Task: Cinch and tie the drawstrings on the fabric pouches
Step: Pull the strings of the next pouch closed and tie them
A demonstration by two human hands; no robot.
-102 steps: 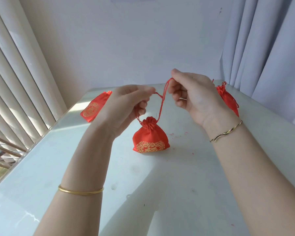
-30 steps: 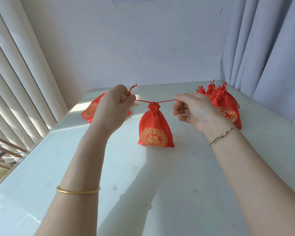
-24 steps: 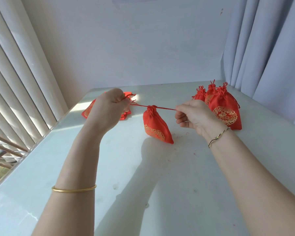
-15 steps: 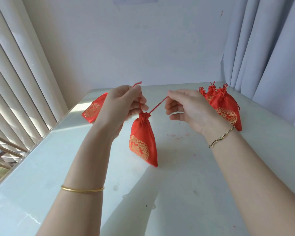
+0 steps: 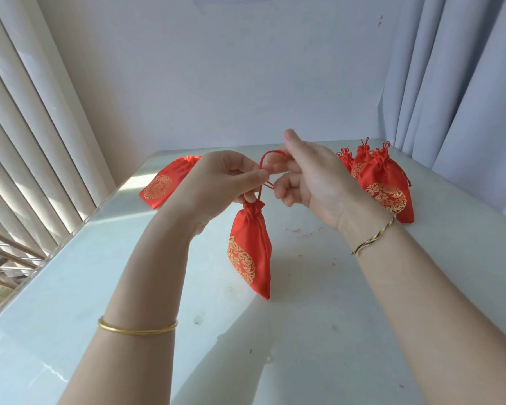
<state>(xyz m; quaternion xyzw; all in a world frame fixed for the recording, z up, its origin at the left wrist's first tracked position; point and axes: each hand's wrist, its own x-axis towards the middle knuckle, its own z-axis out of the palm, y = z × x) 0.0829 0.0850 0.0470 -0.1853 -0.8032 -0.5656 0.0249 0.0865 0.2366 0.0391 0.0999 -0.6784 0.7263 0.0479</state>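
Held pouch: the red pouch (image 5: pixel 251 249) dangles mid-scene between the two forearms, over the white table (image 5: pixel 319 331). I can't tell whether its lowest corner touches the surface.
Long axis: close to vertical. The gathered neck points up toward the hands, and the bottom tip leans slightly to the near right.
Face: the gold emblem is turned to the left and seen at an angle.
Drawstring: the red drawstring (image 5: pixel 268 160) rises from the neck and arches in a small loop between the fingertips.
Left hand: the left hand (image 5: pixel 222 182) has thumb and forefinger pinched on the cord just above the neck. A gold bangle (image 5: pixel 138 328) sits on the wrist.
Right hand: the right hand (image 5: pixel 313 182) is right up against the left, fingers curled around the loop and forefinger sticking up. A braided bracelet (image 5: pixel 371 239) is on the wrist.
Far left: a flat pouch (image 5: pixel 164 182) lies on the table, mouth pointing away.
Far right: the tied pouches (image 5: pixel 383 185) stand clustered, necks up.
Edges: blinds (image 5: pixel 27 127) on the left, a curtain (image 5: pixel 465 83) on the right.
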